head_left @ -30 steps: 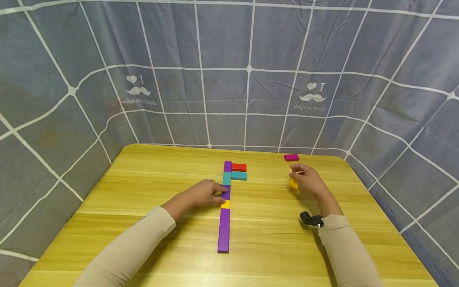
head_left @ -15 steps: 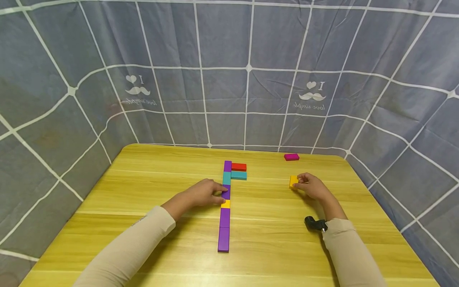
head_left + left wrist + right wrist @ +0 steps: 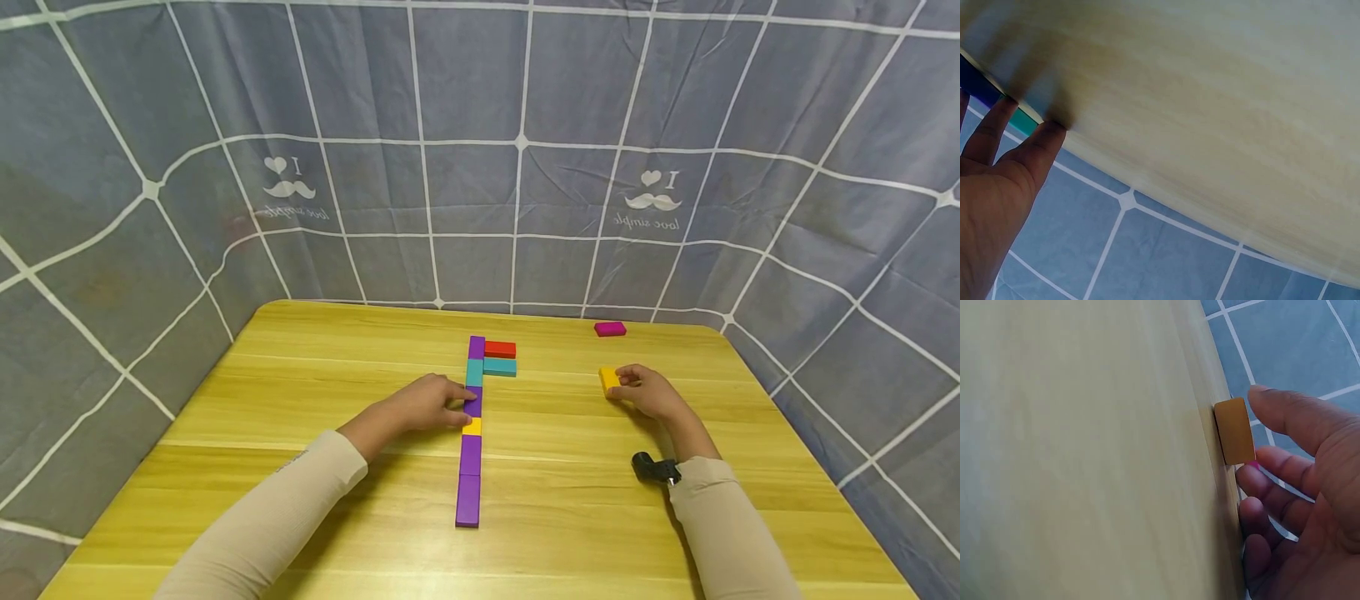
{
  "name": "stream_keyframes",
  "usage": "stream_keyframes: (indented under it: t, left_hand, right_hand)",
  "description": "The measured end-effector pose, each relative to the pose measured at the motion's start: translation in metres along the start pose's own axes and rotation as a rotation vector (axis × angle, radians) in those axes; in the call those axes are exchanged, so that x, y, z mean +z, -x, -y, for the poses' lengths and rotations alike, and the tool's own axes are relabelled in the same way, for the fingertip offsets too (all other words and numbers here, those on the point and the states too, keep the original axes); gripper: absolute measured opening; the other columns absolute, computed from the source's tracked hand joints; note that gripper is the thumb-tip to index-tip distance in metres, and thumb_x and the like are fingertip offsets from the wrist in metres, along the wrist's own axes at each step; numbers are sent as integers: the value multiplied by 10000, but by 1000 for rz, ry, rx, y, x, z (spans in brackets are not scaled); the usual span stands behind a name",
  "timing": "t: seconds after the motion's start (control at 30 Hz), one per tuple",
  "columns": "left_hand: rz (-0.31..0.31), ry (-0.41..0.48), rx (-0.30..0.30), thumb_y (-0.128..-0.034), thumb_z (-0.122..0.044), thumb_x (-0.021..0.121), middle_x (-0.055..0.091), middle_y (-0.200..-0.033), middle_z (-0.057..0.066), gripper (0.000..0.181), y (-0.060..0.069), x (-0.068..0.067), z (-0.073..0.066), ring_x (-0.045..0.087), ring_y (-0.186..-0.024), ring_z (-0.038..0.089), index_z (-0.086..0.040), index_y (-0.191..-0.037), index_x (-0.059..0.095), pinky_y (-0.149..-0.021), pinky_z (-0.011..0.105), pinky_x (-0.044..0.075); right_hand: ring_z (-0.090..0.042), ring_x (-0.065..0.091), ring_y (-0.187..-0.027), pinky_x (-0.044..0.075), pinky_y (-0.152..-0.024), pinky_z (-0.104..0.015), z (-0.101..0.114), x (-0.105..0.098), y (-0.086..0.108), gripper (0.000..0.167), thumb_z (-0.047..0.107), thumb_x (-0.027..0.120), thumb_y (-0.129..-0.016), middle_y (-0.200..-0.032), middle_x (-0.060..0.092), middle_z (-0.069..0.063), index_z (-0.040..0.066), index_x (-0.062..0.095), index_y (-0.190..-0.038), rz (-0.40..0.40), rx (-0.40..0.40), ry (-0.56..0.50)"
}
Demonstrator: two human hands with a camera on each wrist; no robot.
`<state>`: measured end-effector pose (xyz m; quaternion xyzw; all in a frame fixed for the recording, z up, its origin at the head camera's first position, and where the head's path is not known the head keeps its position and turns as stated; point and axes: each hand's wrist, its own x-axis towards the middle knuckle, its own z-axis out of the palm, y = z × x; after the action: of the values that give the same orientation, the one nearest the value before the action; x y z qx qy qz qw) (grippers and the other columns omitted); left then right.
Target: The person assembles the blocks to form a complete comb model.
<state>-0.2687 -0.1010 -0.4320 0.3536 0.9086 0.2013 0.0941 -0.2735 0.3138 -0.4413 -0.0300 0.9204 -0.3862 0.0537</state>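
A line of blocks runs front to back on the table. My left hand (image 3: 423, 404) rests at its left side, index fingertip on a purple block (image 3: 474, 408) and thumb at a small yellow block (image 3: 472, 428). In the left wrist view, its fingertips touch the line near a green-teal block (image 3: 1022, 122). Over to the right, my right hand (image 3: 651, 392) holds another yellow block (image 3: 608, 382) by its right side, thumb nearer me and fingers beyond. The right wrist view has this orange-looking block (image 3: 1235, 431) between thumb and fingertips; exact contact is hard to see.
A red block (image 3: 500, 349) and a teal block (image 3: 499, 367) branch right from the line's far end. Two purple blocks (image 3: 468, 500) form its near end. A magenta block (image 3: 610, 329) lies by the table's back edge. Grey gridded curtain (image 3: 480, 192) surrounds the table.
My right hand has come down from above the yellow block to its right side. The block has shifted slightly left and turned a little. The left hand has stayed put.
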Motion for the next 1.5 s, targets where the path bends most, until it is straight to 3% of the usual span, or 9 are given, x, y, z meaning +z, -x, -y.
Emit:
stream_keyframes:
  t: [0.37, 0.57, 0.73, 1.0, 1.5]
  left_hand:
    - [5, 3, -21, -923, -336, 714, 603, -1365, 91, 452, 0, -1, -1, 531, -1268, 300, -130, -1322, 663, -1075, 437, 400]
    - [3, 2, -22, -922, -331, 716, 599, -1371, 86, 454, 0, -2, -1, 538, -1255, 295, -128, -1324, 661, -1063, 427, 411]
    - [0, 1, -28, -917, -341, 721, 601, -1370, 80, 457, 1, -3, -2, 545, -1242, 291, -134, -1320, 665, -1053, 420, 419]
    - [12, 2, -16, -923, -332, 717, 608, -1361, 72, 456, -1, 0, 0, 545, -1271, 271, -133, -1329, 656, -1062, 399, 422]
    - [-3, -10, -5, -925, -330, 713, 611, -1356, 91, 458, 1, -1, -2, 567, -1211, 270, -109, -1322, 659, -1022, 404, 442]
  right_hand:
    - [-321, 513, -1022, 431, -860, -378, -1, 3, -2, 473, 172, 721, -915, -1112, 562, -187, -72, 525, -1269, 8, 2, -9]
    - [-335, 547, -1024, 466, -832, -339, -3, 3, -3, 394, 107, 682, -925, -1131, 579, -223, -95, 552, -1238, 2, -37, -5]
    - [-341, 552, -1039, 477, -867, -379, -3, 3, -1, 374, 74, 646, -941, -1159, 602, -255, -108, 569, -1259, 11, -67, 5]
    - [-294, 533, -925, 461, -798, -339, -4, 5, 1, 370, 93, 671, -934, -1048, 598, -197, -85, 572, -1243, 2, -41, 27]
    - [-282, 542, -931, 466, -804, -347, -5, 8, 0, 333, 91, 645, -955, -1057, 611, -185, -47, 598, -1254, -29, -34, 34]
